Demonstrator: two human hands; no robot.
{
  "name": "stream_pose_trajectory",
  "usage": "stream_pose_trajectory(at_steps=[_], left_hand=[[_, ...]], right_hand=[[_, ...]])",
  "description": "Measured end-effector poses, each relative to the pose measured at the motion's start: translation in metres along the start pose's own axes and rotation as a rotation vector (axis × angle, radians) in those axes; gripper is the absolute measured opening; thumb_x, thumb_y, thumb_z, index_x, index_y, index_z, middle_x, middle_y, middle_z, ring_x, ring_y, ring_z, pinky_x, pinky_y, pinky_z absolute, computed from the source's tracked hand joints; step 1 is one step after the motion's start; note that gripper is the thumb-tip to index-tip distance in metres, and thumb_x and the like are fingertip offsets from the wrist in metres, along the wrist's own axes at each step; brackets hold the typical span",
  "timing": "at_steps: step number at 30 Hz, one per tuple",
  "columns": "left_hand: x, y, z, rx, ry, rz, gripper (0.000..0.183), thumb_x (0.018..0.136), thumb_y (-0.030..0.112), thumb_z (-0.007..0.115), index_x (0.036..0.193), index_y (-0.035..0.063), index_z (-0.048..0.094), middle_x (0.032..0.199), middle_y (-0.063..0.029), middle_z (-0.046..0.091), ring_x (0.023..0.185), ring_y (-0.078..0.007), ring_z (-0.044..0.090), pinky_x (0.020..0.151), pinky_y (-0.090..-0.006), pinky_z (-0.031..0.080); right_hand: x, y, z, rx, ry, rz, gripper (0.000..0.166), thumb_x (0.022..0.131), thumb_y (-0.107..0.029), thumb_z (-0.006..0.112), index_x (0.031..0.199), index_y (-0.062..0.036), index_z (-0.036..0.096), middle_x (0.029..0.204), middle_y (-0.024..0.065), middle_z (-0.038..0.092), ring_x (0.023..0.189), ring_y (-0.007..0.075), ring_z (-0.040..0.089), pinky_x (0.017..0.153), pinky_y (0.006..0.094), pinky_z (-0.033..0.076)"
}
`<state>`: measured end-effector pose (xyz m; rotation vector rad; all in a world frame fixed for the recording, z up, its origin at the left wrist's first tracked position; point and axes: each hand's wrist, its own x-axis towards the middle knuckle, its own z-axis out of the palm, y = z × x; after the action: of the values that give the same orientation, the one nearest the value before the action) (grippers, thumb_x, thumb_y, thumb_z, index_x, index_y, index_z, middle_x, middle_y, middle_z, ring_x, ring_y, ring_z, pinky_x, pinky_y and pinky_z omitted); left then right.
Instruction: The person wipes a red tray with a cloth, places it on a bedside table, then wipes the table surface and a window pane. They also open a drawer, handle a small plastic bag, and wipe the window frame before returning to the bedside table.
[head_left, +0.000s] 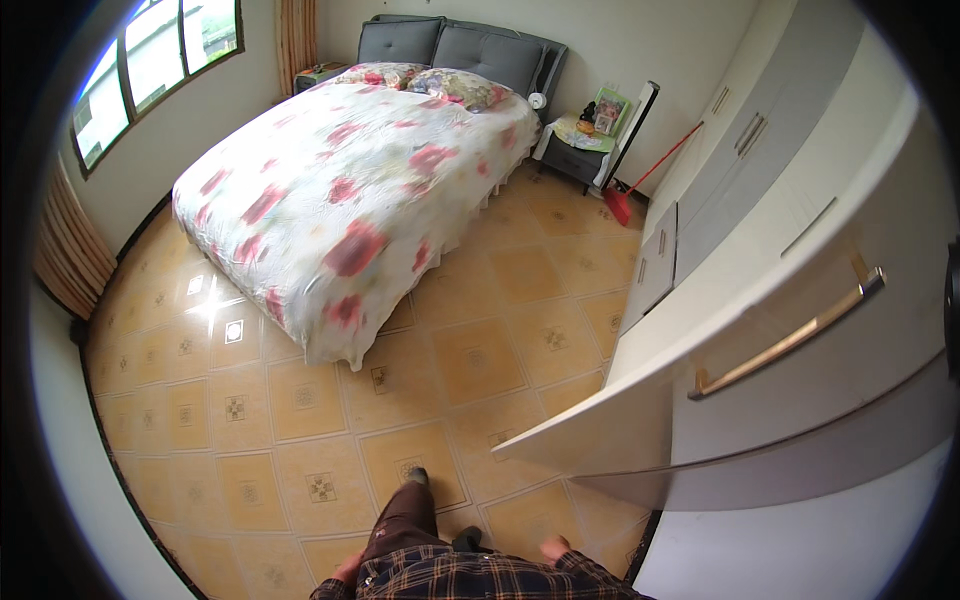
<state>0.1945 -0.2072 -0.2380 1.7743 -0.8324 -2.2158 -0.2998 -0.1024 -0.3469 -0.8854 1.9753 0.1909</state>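
At the bottom edge, my left hand (349, 568) hangs beside my dark trouser leg (407, 514), partly cut off by the plaid shirt. My right hand (555, 549) is low on the other side, above the tiled floor, its fingers curled inward. Nothing can be made out in either hand, but the palms are hidden. Before me stands a bed with a white floral bedspread (352, 180). To my right, a pale wardrobe door (795, 382) with a long gold-coloured handle (795, 341) juts into the room, apart from my right hand.
A bedside cabinet (574, 159) holds a framed picture (611, 111) and small ornaments. Beside it lean a red broom (619, 204) and a tall, narrow panel (631, 131). Wardrobes (757, 142) line the right wall. A window (154, 71) and curtains (75, 240) are at left.
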Motion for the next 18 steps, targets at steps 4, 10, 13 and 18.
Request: stream_pose_trajectory(at_steps=[4, 10, 13, 18], left_hand=[[0.061, 0.005, -0.022, -0.19, 0.089, -0.031, 0.033, 0.088, 0.024, 0.044, 0.109, 0.0012, 0.055, 0.096, -0.0134, 0.063, 0.082, -0.0235, 0.059, 0.073, -0.0335, 0.047], [0.156, 0.078, -0.112, 0.872, 0.214, 0.309, 0.027, 0.081, 0.026, 0.052, 0.1, 0.0075, 0.057, 0.093, -0.0207, 0.061, 0.082, -0.033, 0.059, 0.068, -0.039, 0.046], [0.184, 0.151, -0.145, 0.616, 0.189, 0.202, 0.024, 0.079, 0.024, 0.053, 0.098, 0.0082, 0.054, 0.088, -0.0169, 0.059, 0.073, -0.031, 0.057, 0.061, -0.0417, 0.044], [0.235, 0.313, -0.148, -0.305, 0.348, -0.15, 0.028, 0.085, 0.022, 0.046, 0.104, 0.0028, 0.048, 0.088, -0.0098, 0.052, 0.069, -0.0238, 0.051, 0.056, -0.0374, 0.043]], right_hand=[[0.03, -0.111, -0.032, 0.133, -0.028, -0.25, 0.022, 0.077, -0.024, 0.053, 0.076, -0.0052, 0.064, 0.064, 0.0105, 0.062, 0.056, 0.0194, 0.059, 0.056, 0.0331, 0.047], [0.093, -0.253, -0.094, -0.032, 0.11, -0.443, 0.023, 0.075, -0.027, 0.054, 0.074, -0.0067, 0.064, 0.067, 0.0121, 0.062, 0.057, 0.023, 0.059, 0.056, 0.0343, 0.046], [0.11, -0.307, -0.136, 0.004, 0.109, -0.34, 0.022, 0.074, -0.027, 0.054, 0.076, -0.0073, 0.064, 0.07, 0.0119, 0.063, 0.063, 0.0243, 0.06, 0.059, 0.0352, 0.047], [0.142, -0.345, -0.21, 0.402, 0.347, -0.252, 0.02, 0.079, -0.022, 0.053, 0.076, -0.0054, 0.063, 0.066, 0.0078, 0.062, 0.056, 0.0176, 0.059, 0.053, 0.0312, 0.046]])
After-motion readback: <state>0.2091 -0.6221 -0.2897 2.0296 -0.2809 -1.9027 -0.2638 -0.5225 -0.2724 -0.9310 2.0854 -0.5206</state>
